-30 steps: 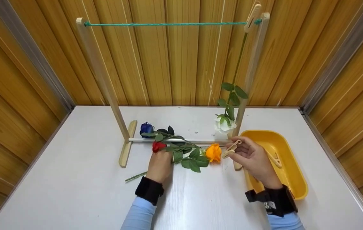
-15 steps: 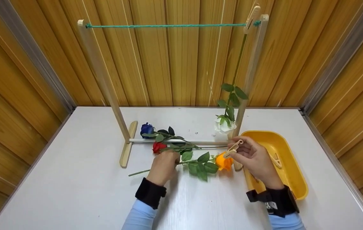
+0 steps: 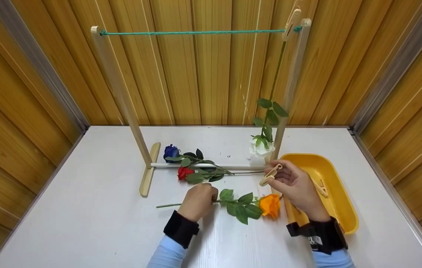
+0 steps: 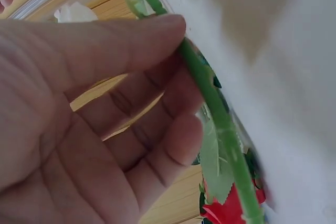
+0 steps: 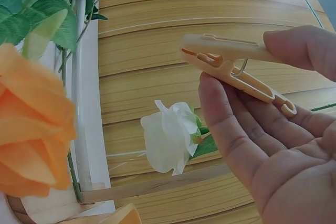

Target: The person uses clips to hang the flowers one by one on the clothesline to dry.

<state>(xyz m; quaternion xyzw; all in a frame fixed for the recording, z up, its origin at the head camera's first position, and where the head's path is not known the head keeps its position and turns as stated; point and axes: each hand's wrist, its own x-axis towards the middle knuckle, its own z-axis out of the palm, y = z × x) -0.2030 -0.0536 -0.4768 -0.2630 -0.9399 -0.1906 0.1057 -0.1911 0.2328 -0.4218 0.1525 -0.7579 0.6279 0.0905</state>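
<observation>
My left hand pinches the green stem of an orange rose between thumb and fingers, low over the white table. The bloom points right and the bare stem end sticks out to the left. My right hand holds a beige clothespin between thumb and fingers, close to the rack's right foot. Behind the left hand lie a red rose and a blue rose. A white rose hangs head down from the green cord, held by another clothespin.
A wooden rack with a left post, a right post and a low crossbar stands on the table. At the right is a yellow tray with clothespins inside. Wooden panelling closes the back.
My left hand has drawn the orange rose toward me and to the right, away from the red and blue roses. The right hand stays nearly still with its clothespin.
</observation>
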